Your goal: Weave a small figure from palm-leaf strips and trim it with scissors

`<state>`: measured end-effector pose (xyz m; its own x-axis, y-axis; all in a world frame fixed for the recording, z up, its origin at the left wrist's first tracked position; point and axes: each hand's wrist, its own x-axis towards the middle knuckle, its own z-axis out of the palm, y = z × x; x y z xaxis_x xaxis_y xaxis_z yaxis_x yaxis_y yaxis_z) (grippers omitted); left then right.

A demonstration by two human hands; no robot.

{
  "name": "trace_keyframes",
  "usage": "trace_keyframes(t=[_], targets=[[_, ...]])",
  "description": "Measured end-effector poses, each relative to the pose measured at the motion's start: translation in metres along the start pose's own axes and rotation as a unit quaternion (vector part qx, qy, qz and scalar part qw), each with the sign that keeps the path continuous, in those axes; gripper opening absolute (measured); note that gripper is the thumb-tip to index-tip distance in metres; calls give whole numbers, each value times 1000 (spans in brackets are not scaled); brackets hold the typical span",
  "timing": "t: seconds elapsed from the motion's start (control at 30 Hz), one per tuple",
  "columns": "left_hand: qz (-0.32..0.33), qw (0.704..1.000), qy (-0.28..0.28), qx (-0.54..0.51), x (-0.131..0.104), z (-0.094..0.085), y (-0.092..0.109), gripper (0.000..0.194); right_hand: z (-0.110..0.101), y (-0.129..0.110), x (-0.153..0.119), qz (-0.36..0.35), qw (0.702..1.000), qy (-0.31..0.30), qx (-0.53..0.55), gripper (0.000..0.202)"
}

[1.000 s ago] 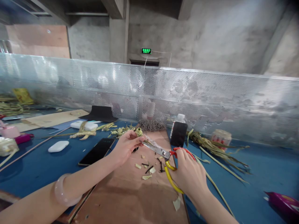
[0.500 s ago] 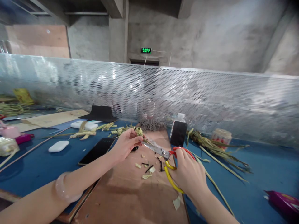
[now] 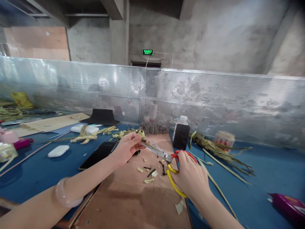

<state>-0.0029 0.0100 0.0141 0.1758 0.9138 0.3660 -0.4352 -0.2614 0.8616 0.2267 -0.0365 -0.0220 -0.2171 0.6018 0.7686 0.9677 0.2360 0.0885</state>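
Between its thumb and fingers my left hand [image 3: 127,147] pinches a small pale-green rolled piece of plant fibre [image 3: 142,134], partly hidden by the fingers. My right hand [image 3: 192,173] grips a pair of scissors [image 3: 164,155] with one red and one yellow handle. The handles are spread apart, and the blades reach left to the underside of the green piece at my left fingertips. Whether they touch it I cannot tell. Below the blades, pale and black trimmings [image 3: 149,173] lie scattered on the brown board [image 3: 133,203].
A dark phone [image 3: 97,156] and a white earbud case [image 3: 58,151] lie left on the blue table. Right of the board stand a bottle with a black phone [image 3: 181,136] before it, dried stalks [image 3: 219,152] and a clear tub [image 3: 224,140]. A perforated metal screen [image 3: 202,95] runs behind.
The view has shifted very slightly. Both hands, the scissors and the green piece keep nearly the same positions.
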Motion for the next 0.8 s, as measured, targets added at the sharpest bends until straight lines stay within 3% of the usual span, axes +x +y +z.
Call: trace_keyframes(t=[0.17, 0.8], targets=[[5, 1000, 16, -4, -1, 4, 2, 31, -2, -2, -1, 8, 1000, -29, 5, 7], [13, 1000, 11, 11, -2, 3, 3, 29, 0, -1, 0, 2, 1000, -16, -1, 8]])
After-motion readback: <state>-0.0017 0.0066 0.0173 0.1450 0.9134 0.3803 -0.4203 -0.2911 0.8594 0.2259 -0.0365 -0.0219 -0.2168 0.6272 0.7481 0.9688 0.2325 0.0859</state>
